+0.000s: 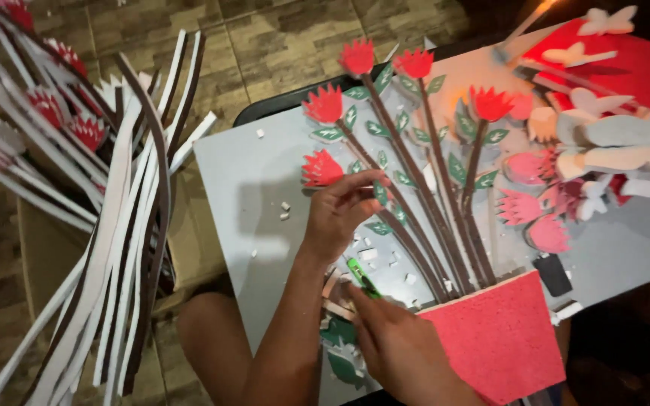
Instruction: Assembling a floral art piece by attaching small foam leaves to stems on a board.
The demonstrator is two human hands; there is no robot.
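On the grey board [250, 195] | left hand [340, 214] fingers curled, pinching a green leaf [380, 192] beside the brown stems [423, 225] | right hand [400, 349] closed around green tool [361, 277], near red foam pot [502, 338]

A brown cardboard box [189, 233] sits open on the floor at the left, beside the grey board. It holds long white and brown foam strips. No labels, signs or screens show.
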